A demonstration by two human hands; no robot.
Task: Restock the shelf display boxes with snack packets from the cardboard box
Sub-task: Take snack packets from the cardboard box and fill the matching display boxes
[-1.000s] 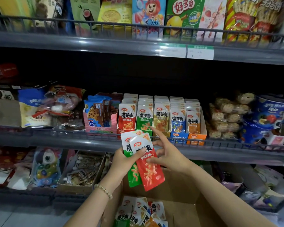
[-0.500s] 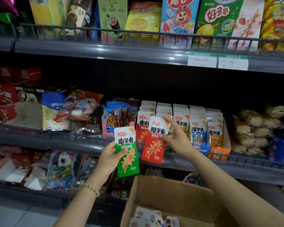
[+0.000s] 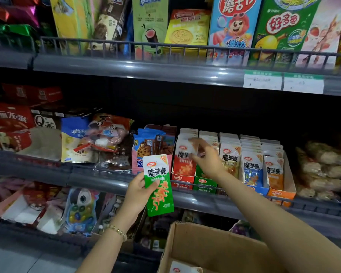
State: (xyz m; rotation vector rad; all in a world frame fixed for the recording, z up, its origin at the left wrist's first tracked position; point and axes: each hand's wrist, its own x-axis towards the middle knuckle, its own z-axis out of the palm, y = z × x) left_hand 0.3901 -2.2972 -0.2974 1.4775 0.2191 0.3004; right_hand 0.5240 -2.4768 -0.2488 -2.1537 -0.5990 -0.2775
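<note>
Left hand (image 3: 138, 192): gripping the green foil snack packet (image 3: 158, 186) by its left edge, holding it upright just in front of the grey shelf rail (image 3: 98, 179)
Right hand (image 3: 208, 157): reaching over the green cardboard display box (image 3: 204, 182), fingertips touching the red-and-white snack packet (image 3: 183, 156); too blurred to tell pinching from pressing
Red-and-white snack packet: standing at the front of the red cardboard display box (image 3: 182, 179)
Brown cardboard box (image 3: 215, 245): sitting below the shelf, showing one white-topped packet (image 3: 182, 269) inside
</note>
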